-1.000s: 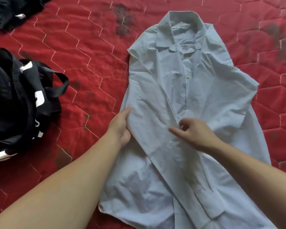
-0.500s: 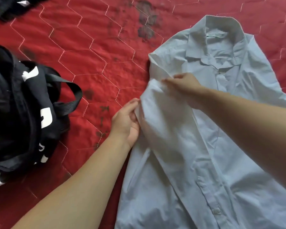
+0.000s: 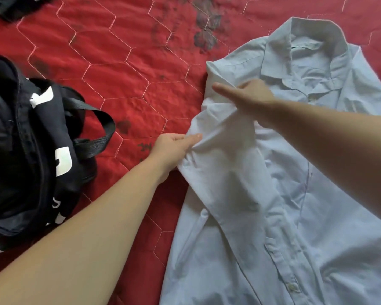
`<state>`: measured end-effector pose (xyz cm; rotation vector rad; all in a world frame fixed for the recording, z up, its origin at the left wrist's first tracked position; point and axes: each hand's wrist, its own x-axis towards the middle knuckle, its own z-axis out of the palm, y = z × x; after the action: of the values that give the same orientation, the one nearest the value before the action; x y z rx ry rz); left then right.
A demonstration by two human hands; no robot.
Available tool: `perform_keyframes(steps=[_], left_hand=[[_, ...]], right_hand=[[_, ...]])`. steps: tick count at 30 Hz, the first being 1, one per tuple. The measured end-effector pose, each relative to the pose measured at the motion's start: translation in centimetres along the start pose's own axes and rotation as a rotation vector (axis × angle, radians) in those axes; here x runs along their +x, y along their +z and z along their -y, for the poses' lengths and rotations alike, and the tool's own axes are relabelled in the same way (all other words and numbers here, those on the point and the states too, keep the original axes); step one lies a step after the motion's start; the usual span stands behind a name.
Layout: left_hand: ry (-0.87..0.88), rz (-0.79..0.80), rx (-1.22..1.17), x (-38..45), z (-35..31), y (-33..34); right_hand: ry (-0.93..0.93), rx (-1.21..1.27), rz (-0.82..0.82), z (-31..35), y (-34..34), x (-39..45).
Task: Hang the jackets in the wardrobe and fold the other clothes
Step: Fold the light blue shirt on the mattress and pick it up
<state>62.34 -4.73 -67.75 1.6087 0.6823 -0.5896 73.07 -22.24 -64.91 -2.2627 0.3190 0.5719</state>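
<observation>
Crumpled pale-blue cotton shirt (image 3: 295, 194), hand-pinched

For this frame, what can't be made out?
Head view only:
- Shirt: hem and right sleeve are cut off by the bottom and right edges.
- Right hand: its curled fingers are hidden behind its back, so any grip is unclear.
- Black bag: cut by the left edge; its white lettering is unreadable.
- Dark garment: mostly off the top edge.

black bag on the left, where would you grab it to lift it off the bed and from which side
Judging by its pose, take the black bag by the webbing strap that loops free on the side facing the shirt. Come from above and hook fingers under the arch; the body looks slumped and soft.
</observation>
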Motion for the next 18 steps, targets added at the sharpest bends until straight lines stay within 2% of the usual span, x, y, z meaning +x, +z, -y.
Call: perform_keyframes(steps=[2,4,6,8,11,14,16,18], left_hand=[[0.073,0.015,-0.035,0.1,0.7,-0.1],[0.137,-0.031,-0.082,0.2,1.5,0.0],[0.163,-0.046,-0.070,0.3,1.9,0.1],[0.137,-0.041,-0.070,0.6,1.7,0.1],[0.118,-0.145,-0.143,0.8,1.4,-0.2],[0.145,-0.283,-0.178,0.9,1.4,0.4],[0.154,-0.361,-0.212,1.0,1.4,0.7],[0.174,-0.410,-0.221,1.2,1.5,0.9]], right_hand=[[-0.124,-0.201,-0.058,1.8,0.8,1.2],[-0.156,-0.382,-0.053,3.1,1.7,2.3],[-0.190,-0.436,-0.066,3.8,2.5,3.1],[-0.210,-0.230,-0.126,4.2,3.0,4.0],[-0.013,0.243,-0.214,3.8,2.8,5.1],[0.141,0.255,-0.173,2.2,2.3,5.2],[0.132,0.250,-0.114,1.3,1.9,4.7],[0.039,0.232,-0.014,0.4,1.6,3.4]])
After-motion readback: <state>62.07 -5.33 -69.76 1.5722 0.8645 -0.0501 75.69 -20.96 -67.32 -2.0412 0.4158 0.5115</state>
